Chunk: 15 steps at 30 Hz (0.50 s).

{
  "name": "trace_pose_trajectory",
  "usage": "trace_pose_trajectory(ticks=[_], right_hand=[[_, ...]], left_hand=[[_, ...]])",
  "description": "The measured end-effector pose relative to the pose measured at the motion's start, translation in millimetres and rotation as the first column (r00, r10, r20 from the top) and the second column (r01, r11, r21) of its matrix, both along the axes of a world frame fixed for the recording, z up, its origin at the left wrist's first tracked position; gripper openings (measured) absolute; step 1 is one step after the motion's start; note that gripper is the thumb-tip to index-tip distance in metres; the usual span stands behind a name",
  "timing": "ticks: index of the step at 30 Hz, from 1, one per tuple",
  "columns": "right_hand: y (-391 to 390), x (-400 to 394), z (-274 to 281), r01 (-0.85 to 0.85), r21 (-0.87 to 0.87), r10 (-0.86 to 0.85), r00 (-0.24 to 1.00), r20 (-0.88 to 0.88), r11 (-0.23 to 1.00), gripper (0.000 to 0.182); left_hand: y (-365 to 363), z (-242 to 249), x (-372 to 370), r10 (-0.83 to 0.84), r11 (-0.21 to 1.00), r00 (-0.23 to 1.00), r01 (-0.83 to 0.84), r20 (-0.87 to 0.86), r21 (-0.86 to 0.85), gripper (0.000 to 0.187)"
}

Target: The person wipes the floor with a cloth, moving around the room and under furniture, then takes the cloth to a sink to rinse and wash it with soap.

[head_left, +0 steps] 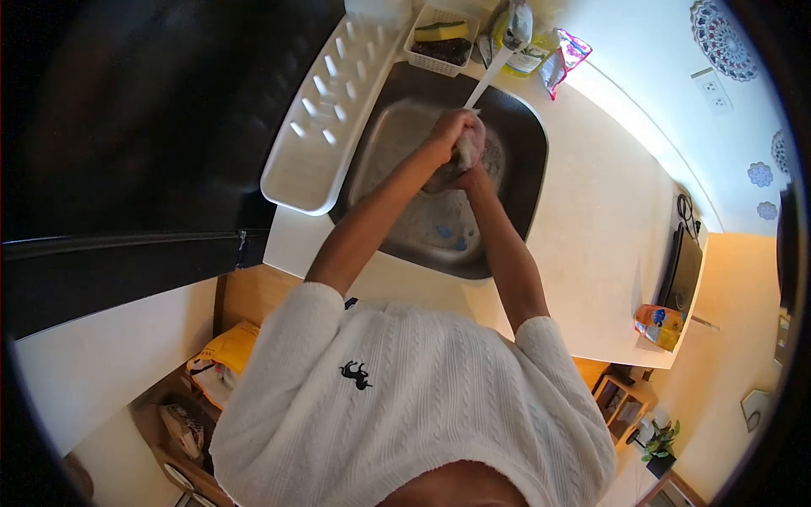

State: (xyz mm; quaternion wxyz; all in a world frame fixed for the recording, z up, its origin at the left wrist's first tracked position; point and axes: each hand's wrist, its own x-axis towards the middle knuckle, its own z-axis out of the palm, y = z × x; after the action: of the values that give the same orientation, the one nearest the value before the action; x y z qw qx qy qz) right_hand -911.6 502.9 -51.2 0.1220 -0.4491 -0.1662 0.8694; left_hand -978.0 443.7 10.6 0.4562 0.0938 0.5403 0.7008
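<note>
Both hands are close together over the metal sink (405, 224), under the stream of water from the faucet (517, 29). My left hand (452, 131) is closed, its fingers curled at the stream around something pale that I cannot make out. Just right of it, my right hand (475, 152) is partly hidden and nearly touches it; its fingers do not show clearly. A grayish wet item (465, 154) shows between the hands. Below them, a clear rounded object (439, 179) is partly covered. Small blue pieces (443, 231) lie on the sink bottom.
A white drying rack (297, 182) stands left of the sink. Behind are a basket (435, 63) with a yellow sponge (442, 31), a soap bottle (528, 59) and a pink packet (568, 59). An orange packet (659, 325) lies at the counter's right end.
</note>
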Motion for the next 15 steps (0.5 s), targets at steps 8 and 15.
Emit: trace_pose_trajectory(ticks=[8,15], right_hand=[[-74,-8,50,-0.025,0.771,-0.288,0.919,0.268,0.637,0.031],[12,-9,-22,-0.726,0.590,-0.116,0.660,0.743,-0.353,0.029]], left_hand=[[-10,-87,-9,0.015,0.953,0.980,-0.074,-0.197,-0.295,0.038],[-9,-22,-6,0.190,0.883,0.981,-0.153,0.040,-0.443,0.033]])
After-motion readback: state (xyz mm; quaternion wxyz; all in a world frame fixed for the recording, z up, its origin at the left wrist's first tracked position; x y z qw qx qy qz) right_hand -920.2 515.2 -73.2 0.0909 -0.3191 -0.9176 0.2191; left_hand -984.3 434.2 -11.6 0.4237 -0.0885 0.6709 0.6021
